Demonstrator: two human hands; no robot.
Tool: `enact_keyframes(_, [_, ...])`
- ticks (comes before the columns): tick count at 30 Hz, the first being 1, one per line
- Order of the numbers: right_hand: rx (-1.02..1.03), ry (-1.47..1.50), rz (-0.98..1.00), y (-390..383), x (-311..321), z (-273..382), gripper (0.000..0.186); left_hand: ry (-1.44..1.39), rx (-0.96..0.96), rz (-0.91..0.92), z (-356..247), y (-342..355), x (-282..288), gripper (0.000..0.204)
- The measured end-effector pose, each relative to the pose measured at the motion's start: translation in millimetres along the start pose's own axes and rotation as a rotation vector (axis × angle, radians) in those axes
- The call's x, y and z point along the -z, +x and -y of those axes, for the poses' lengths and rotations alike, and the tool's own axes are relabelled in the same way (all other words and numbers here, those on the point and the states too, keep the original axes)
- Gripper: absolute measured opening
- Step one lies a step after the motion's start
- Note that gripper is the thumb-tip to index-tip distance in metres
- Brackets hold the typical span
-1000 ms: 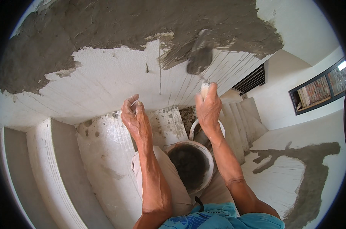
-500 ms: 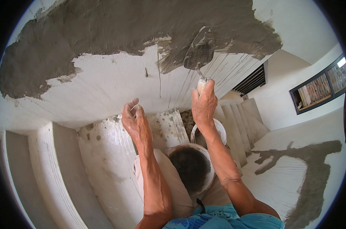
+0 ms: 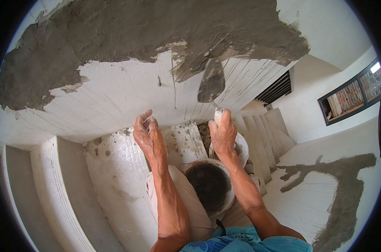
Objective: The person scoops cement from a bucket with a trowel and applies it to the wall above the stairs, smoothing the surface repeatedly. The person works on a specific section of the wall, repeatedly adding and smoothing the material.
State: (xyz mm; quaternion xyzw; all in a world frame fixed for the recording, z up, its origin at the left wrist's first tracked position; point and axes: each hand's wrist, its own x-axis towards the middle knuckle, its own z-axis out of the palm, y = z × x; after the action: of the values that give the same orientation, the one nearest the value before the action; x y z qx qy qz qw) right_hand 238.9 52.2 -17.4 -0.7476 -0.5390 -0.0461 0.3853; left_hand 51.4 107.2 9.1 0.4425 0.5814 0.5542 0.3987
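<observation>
My right hand point(image 3: 224, 133) is wrapped round the pale handle of a pointed trowel point(image 3: 211, 83). Smeared with grey mortar, its blade points up the white wall point(image 3: 123, 90), and its tip overlaps the lower edge of the wet mortar patch point(image 3: 115, 31). Whether the blade touches the wall I cannot tell. My left hand point(image 3: 147, 133) hovers near the foot of the wall, fingers loosely curled and apart, with nothing seen in them. Between my knees stands a bucket point(image 3: 231, 197) with dark grey mortar point(image 3: 208, 187) in it.
A second, smaller bucket point(image 3: 242, 148) stands behind the mortar bucket, partly hidden by my right forearm. Stairs rise at left point(image 3: 43, 176) and right point(image 3: 257, 138). A spattered board point(image 3: 184, 138) lies by the wall. At right are a dark vent grille point(image 3: 276, 89), a window point(image 3: 348, 98) and another mortar-streaked surface point(image 3: 346, 197).
My right hand has drawn the trowel down the wall, so most of its blade is now below the mortar patch. The left hand stays almost where it was.
</observation>
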Motion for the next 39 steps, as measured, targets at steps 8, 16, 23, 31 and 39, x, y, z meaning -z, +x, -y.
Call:
enact_keyframes(8, [0.007,0.066,-0.08,39,5,16,0.038,0.026,-0.013,0.01,-6,0,0,0.036])
enact_keyframes(16, [0.098,0.087,0.001,12,-3,17,0.04,0.012,-0.019,0.023,1,1,2,0.037])
enact_keyframes(23, [-0.028,0.161,-0.093,41,0,-1,0.037,0.015,0.023,0.009,-4,-1,0,0.035])
enact_keyframes(31, [0.14,0.066,0.026,12,-12,1,0.04,0.029,0.005,0.024,5,2,0,0.036])
enact_keyframes(39, [0.042,0.101,-0.084,42,0,-4,0.037,0.038,0.015,0.01,4,1,-1,0.038])
